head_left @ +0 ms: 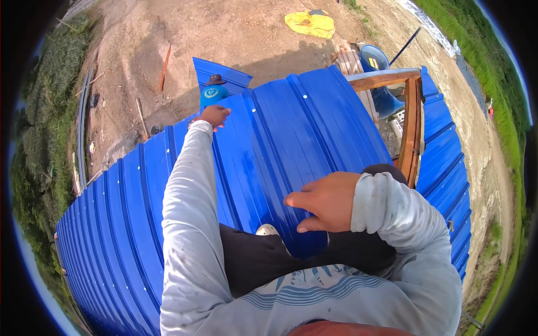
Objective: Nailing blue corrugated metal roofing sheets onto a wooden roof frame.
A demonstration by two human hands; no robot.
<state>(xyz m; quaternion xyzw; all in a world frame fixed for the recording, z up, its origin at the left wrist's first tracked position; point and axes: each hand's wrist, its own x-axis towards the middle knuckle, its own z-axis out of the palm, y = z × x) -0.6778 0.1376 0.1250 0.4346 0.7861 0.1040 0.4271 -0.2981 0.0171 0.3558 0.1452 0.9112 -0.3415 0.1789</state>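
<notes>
I am on a roof of blue ribbed metal sheets (280, 140), with white screw heads (253, 110) dotted along it. My left hand (214, 116) reaches out over the far edge, its fingers partly stretched and nothing visible in them. Just past that hand is a co-worker in a blue shirt (210, 96) and dark hat, lower down beyond the edge. Close to my body, my right hand (326, 201) hovers above the sheet with thumb and forefinger apart; its other fingers are partly hidden. One pale shoe tip (267, 229) shows on the metal between my dark-clad legs.
To the right, a wooden frame (411, 129) borders a gap in the roof, with more blue sheeting (445, 162) beyond. Below stand blue drums (374, 58) beside planks (348, 59). A yellow sack (310, 24) lies on the dirt ground. A loose blue sheet (235, 75) is behind the co-worker.
</notes>
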